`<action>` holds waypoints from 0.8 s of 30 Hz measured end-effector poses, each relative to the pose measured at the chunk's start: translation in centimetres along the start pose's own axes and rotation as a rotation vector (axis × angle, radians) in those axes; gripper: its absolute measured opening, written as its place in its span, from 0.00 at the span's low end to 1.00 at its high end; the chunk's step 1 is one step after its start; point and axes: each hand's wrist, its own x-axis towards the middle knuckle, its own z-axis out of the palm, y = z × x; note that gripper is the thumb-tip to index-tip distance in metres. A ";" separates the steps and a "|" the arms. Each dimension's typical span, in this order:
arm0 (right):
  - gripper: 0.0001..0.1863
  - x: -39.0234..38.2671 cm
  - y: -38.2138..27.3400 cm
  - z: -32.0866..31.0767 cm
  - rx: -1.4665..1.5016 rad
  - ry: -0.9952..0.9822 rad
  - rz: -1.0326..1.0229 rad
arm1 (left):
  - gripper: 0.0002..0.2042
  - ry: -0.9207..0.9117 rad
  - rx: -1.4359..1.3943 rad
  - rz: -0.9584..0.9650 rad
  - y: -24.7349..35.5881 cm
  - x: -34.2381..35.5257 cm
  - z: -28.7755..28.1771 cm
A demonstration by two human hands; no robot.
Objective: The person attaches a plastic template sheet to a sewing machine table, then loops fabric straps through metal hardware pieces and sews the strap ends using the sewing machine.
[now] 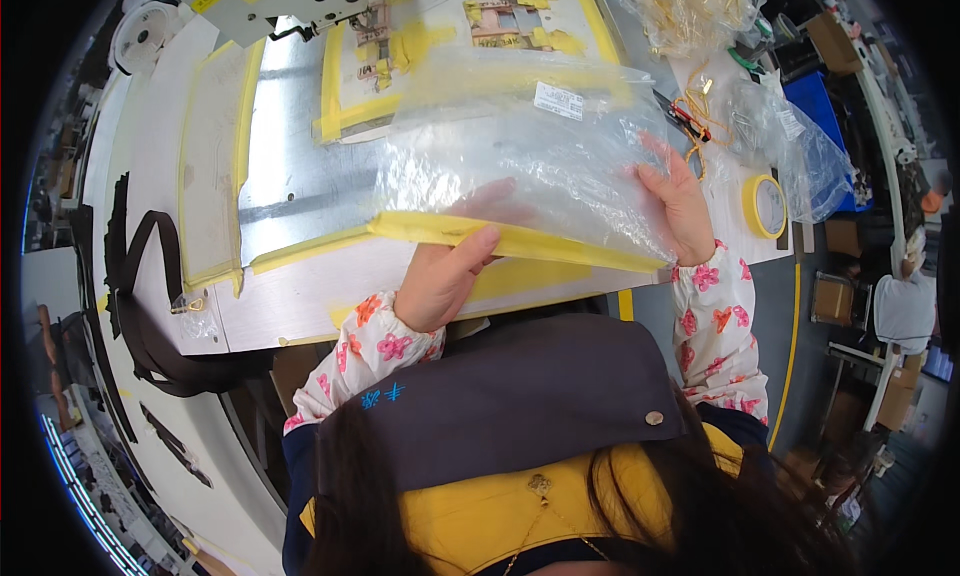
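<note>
A large clear plastic bag (570,161) with a white label (558,101) is spread before me above the table. Yellow tape (520,241) runs along its near edge. My left hand (452,266) pinches this taped edge, the thumb on top and the fingers beneath, blurred by the plastic. At the bag's right side my right hand (682,206) has its thumb in front and its fingers partly behind the film, closed lightly on it. Whatever lies inside the bag, if anything, does not show.
A yellow tape roll (765,206) sits at the table's right edge, near red-and-black cutters (685,118) and orange cord (697,101). Crumpled clear bags (745,116) lie behind. A sewing machine (280,6) stands far left; black strap (135,296) hangs over the left edge.
</note>
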 end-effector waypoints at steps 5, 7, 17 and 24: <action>0.21 0.8 0.2 -0.6 -0.085 -0.022 -0.073 | 0.13 0.090 -0.109 0.121 1.0 -1.3 -3.9; 0.21 0.9 0.6 -0.8 -0.109 -0.024 -0.051 | 0.14 0.118 -0.090 0.073 1.1 -1.2 -4.9; 0.19 1.7 -2.1 -0.3 -0.260 -0.020 -0.239 | 0.15 0.159 0.391 0.169 3.2 -0.9 -4.2; 0.19 3.5 -2.6 -0.9 -0.245 -0.072 -0.282 | 0.19 0.128 0.381 -0.051 5.5 1.3 -4.1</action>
